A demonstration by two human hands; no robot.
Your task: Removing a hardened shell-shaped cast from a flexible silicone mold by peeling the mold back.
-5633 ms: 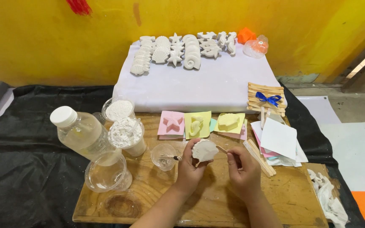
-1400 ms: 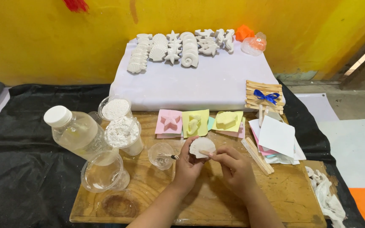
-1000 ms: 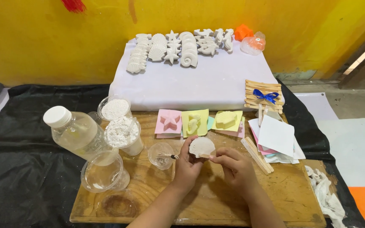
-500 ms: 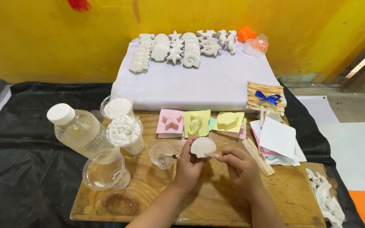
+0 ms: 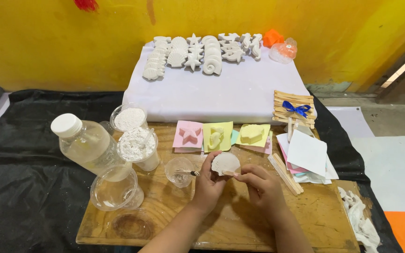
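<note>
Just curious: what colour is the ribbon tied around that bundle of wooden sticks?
Blue ribbon, on the wooden stick bundle; the head view shows it.

Matt plaster, clear plastic, grained wood

The shell cast (image 5: 225, 163) in the hands looks chalky and matt; beneath them the wooden board (image 5: 240, 225) is smooth, grained; left, a glossy clear plastic bottle (image 5: 90, 146); right, probably wooden sticks (image 5: 285, 173).

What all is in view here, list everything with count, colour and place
white shell-shaped plaster cast: one, white, left hand
thin wooden stick: one, tan, right hand
square silicone moulds: three, pink, yellow, yellow, board's far edge
white plaster sea-shape casts: many, white cloth
clear plastic bottle: one, board's left
powder cups: two, white
small clear cup: one, beside left hand
bundled wooden sticks: blue ribbon, right
left hand: one
right hand: one
</note>
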